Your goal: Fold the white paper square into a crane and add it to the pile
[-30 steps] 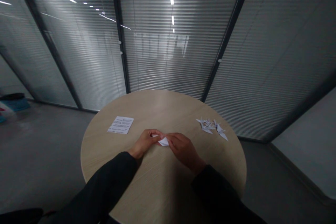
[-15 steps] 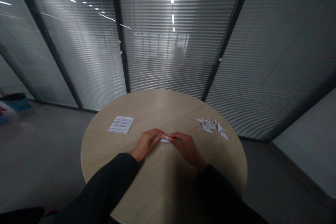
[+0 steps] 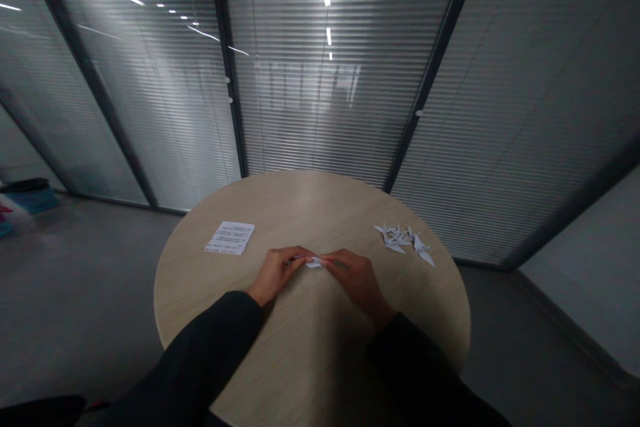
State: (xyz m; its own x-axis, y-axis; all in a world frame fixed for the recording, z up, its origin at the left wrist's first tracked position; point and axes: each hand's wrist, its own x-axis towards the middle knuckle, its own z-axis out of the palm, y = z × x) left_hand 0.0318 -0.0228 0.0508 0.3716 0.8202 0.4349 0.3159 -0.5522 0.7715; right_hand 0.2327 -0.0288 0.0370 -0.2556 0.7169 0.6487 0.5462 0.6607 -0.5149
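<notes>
A small piece of white folded paper [image 3: 314, 263] is held between both hands just above or on the round wooden table [image 3: 300, 207]. My left hand [image 3: 277, 272] pinches its left side, and my right hand [image 3: 356, 280] pinches its right side, with the fingertips of both hands close together. The fingers partly cover the paper, so its full shape is hidden. To the left lies a stack of white printed sheets [image 3: 230, 238]. Several folded white paper cranes [image 3: 395, 238] lie in a group at the right.
Glass partition panels with blinds [image 3: 320, 133] stand right behind the table's far edge. A blue bin with a black rim [image 3: 33, 197] is on the floor at the far left. A white wall [image 3: 600, 280] rises at the right.
The visible part of the paper between my fingertips looks slightly smaller and shifted a little. Both hands have hardly moved.
</notes>
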